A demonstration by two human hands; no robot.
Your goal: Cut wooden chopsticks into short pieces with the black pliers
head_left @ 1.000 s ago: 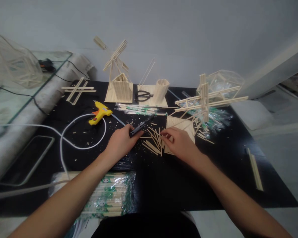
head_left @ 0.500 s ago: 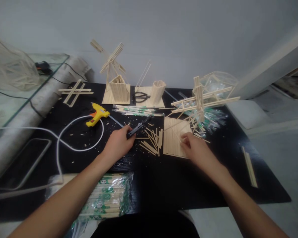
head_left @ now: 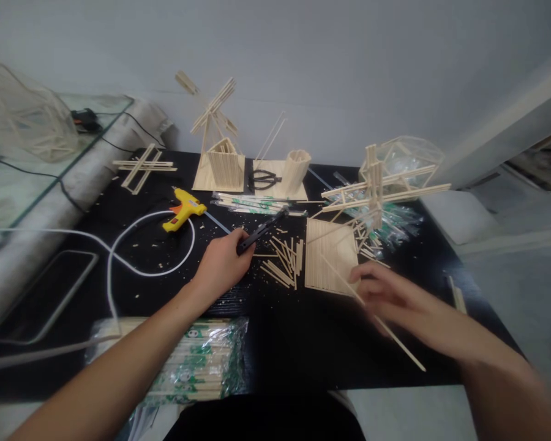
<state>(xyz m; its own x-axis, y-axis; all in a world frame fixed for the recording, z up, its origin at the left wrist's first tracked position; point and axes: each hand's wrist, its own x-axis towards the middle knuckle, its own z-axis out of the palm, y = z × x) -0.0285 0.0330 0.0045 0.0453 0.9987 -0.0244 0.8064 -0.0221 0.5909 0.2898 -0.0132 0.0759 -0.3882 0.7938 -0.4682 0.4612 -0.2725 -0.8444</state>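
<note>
My left hand (head_left: 223, 264) rests on the black table (head_left: 294, 337), closed around the handle of a black cutter (head_left: 262, 230) that points up and to the right. My right hand (head_left: 395, 303) is blurred by motion above the table's right front. It grips a long thin wooden stick (head_left: 376, 318) that runs from the flat stick panel (head_left: 330, 262) down to the right. A heap of short cut sticks (head_left: 283, 260) lies between the two hands.
A yellow glue gun (head_left: 183, 208) with a white cord lies at the left. Wrapped chopstick packs (head_left: 197, 361) sit at the front edge. Stick models, scissors (head_left: 262, 179) and a windmill frame (head_left: 376, 184) stand at the back. A loose stick pair (head_left: 457, 297) lies far right.
My right hand left the short sticks, moved right across the panel, and now pulls a long thin stick toward the front right. The left hand stayed put on the cutter.
</note>
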